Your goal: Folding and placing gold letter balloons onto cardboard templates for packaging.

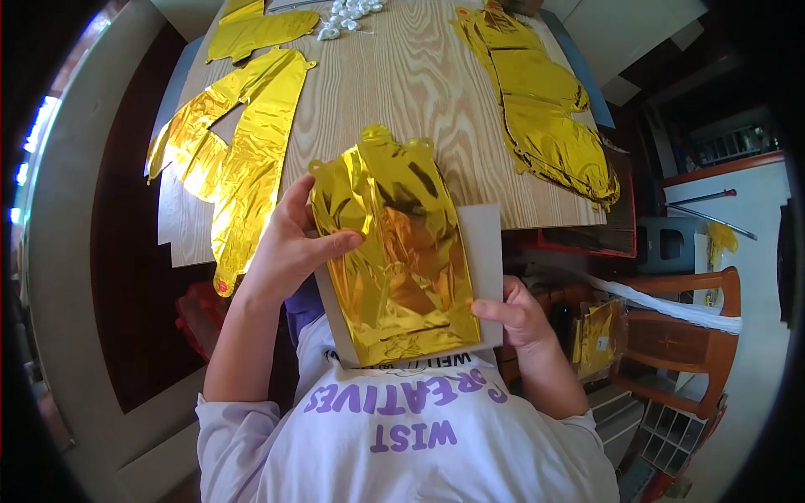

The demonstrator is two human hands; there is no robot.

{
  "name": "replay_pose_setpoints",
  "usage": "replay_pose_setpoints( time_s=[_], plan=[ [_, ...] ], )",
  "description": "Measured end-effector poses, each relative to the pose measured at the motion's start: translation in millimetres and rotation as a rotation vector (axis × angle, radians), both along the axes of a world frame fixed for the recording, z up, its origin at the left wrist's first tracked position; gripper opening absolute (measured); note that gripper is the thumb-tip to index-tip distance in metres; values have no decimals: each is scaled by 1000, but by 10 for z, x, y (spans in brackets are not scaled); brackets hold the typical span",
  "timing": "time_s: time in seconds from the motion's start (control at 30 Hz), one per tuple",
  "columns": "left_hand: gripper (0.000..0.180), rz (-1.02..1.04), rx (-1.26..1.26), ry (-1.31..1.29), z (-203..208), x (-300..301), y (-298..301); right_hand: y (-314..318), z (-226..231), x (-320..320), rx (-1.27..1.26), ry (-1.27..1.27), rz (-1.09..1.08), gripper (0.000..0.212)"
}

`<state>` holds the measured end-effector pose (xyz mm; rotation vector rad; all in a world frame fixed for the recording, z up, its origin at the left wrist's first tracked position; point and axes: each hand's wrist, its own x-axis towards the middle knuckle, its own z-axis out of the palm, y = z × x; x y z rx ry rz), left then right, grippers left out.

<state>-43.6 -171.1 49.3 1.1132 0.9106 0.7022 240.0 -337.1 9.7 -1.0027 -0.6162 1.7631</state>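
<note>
A flat gold foil balloon (394,251), folded with small tabs at its top edge, is held up in front of my chest. Behind it lies a pale grey card (485,243), which shows along the right side and at the lower left. My left hand (293,239) grips the balloon's left edge, thumb on the front and fingers mostly hidden behind. On the lower right, my right hand (521,317) pinches card and balloon together, its thumb at the foil's edge. Both stand over the table's near edge, apart from the tabletop.
Other flat gold foil balloons lie on the wooden table (394,84): a large one (260,126) at left, another (260,29) beyond, and a stack (545,101) at right. White bundles (348,12) sit at the far edge. A wooden chair (683,344) stands at right.
</note>
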Motion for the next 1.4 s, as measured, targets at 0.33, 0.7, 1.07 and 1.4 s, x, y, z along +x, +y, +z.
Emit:
replay_pose_setpoints(
  time_s=[0.33,0.7,1.07,1.4],
  plan=[
    [104,-18,40,-27,-114,154,-135,591,99,15,332,-451,-210,57],
    [65,-125,379,137,-155,-31,-326,420,120,107,475,-580,-131,50],
    [32,-152,230,205,221,-144,-523,423,733,111,416,-784,105,31],
    [18,-137,584,261,243,-179,-623,419,681,101,172,-567,158,19]
  ],
)
